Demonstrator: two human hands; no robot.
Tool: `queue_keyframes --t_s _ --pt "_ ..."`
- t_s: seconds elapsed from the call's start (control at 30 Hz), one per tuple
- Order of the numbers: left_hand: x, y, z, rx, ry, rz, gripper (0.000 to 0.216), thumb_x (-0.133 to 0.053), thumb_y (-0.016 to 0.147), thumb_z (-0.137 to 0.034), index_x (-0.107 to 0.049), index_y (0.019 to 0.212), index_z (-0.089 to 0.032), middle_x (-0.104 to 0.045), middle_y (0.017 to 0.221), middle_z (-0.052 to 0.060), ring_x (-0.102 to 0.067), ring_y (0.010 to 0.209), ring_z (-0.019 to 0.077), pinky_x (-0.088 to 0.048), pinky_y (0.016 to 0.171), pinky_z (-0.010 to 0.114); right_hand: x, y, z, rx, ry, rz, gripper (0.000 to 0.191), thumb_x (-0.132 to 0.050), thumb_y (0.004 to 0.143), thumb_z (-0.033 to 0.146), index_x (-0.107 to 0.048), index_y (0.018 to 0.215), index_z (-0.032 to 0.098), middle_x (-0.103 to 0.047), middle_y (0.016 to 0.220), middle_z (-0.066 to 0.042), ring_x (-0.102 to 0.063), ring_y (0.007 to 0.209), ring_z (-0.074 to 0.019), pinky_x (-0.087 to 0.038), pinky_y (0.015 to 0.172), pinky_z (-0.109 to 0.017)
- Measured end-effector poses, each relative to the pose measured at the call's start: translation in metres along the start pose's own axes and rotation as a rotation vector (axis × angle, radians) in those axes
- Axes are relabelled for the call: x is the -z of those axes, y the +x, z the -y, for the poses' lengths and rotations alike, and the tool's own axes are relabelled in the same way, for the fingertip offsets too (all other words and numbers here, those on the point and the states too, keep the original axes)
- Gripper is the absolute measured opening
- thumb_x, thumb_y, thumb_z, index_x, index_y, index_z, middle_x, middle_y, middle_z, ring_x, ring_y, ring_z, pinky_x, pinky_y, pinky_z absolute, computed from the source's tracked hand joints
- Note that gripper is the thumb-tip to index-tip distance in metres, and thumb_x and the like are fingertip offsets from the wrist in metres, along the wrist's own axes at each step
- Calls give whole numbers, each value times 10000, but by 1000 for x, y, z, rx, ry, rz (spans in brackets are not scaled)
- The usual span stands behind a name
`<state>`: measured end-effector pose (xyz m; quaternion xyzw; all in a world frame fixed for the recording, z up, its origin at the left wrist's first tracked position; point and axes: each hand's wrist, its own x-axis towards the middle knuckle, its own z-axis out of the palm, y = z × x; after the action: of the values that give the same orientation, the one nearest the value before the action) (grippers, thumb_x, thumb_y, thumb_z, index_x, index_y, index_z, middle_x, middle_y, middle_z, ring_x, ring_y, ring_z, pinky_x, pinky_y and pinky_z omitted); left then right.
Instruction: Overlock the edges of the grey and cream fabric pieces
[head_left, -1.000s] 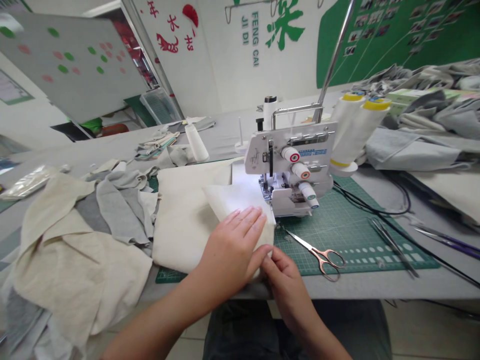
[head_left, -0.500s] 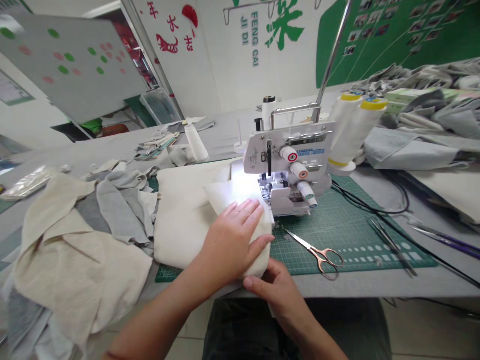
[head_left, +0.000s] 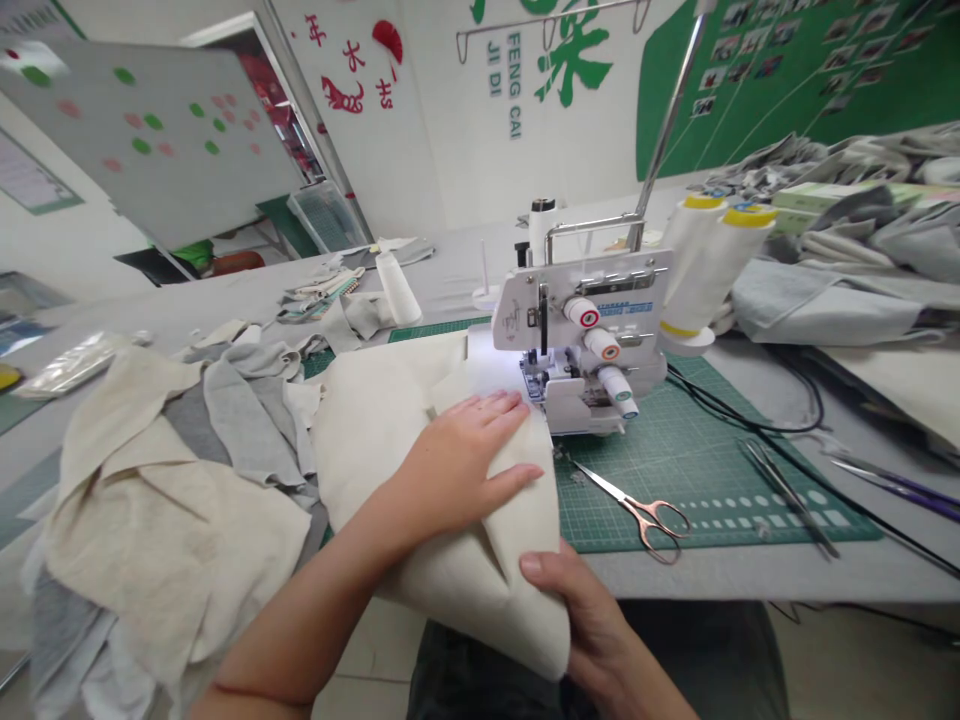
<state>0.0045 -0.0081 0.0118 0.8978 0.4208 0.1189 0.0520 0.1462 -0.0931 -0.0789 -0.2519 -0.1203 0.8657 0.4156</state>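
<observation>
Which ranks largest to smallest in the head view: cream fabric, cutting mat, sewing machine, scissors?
1. cream fabric, nearest the camera, so its lead over the mat is unsure
2. cutting mat, partly covered
3. sewing machine
4. scissors

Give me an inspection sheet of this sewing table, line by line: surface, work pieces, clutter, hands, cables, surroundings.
Surface: grey table with a green mat on it.
Job's things: cream fabric reaches from the serger over the table's near edge.
Clutter: scraps piled at the left; scissors and tweezers on the mat; thread cones beside the serger.
Hands: left hand lies flat on the fabric; right hand grips its near edge.
Cables: black cable crosses the table at the right.
Surroundings: wall with green lettering; dotted board at the left.
</observation>
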Motion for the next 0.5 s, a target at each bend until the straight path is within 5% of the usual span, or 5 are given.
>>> queue_keyframes --t_s 0.17,0.33,0.5 --pt "-8 2 -1 7 66 -35 572 -612 920 -393 -489 1403 -112 -488 1478 139 -451 1378 273 -355 1164 457 18 4 -10 105 -160 -152 425 -858 653 424 -730 975 178 -773 937 -73 -694 901 -254 -501 872 -370" --pt "-13 -13 -21 -16 158 -99 458 -580 939 -302 -540 1347 -98 -549 1426 127 -499 1334 262 -364 1161 449 25 10 -11 168 -270 -145 434 -808 733 480 -712 1012 161 -750 1023 -75 -640 1023 -267 -443 952 -387" --pt "-21 -30 -37 -37 217 -119 539 -495 979 -418 -477 1403 -86 -499 1471 131 -462 1370 264 -356 1164 460 27 14 -9 218 -346 -128 331 -784 760 485 -680 748 172 -744 947 -56 -624 972 -245 -456 875 -351"
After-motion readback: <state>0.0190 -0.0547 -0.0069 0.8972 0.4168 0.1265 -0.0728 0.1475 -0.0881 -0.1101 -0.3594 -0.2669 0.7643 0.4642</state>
